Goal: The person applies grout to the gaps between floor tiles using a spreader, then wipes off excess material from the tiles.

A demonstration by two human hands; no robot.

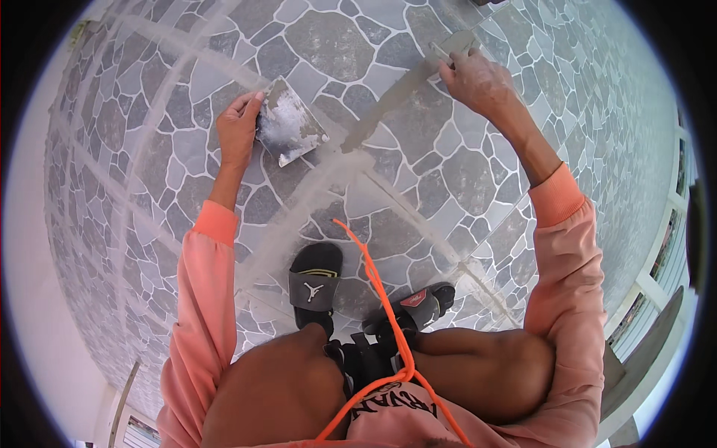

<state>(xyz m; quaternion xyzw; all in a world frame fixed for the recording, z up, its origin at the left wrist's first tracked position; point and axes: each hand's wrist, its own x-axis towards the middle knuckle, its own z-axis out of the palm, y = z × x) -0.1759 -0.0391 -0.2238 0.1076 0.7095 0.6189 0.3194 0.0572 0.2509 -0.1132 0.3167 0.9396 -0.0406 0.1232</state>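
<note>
While crouching over the stone-patterned floor (328, 41), check both grips separately. Left hand (237, 128): grip pinching the metal plate (290, 125) at one corner, with thumb on top and fingers partly hidden beneath. Find the plate left of the grey strip (393, 99), smeared white and grey across its face. Cannot tell whether touching the tiles or held just above. Right hand (479, 81): grip closed around the trowel (463, 40), at the far end of the strip, partly covering the tool.

Observe the following cautions:

- Risk of tipping or twisting the plate, owing to support at a single corner; possible result: loose paste dropped on bare tile.
- Risk of gouging the strip or spreading paste too widely, if tilting the trowel steeply or pressing unevenly.
- Risk of trailing the orange cord (379, 287) through the paste, if leaning further forward; hanging between the knees, with loose end toward the strip.
- Risk of scuffing the pale joint (295, 205), if sliding the left sandal (317, 282) forward.
</note>
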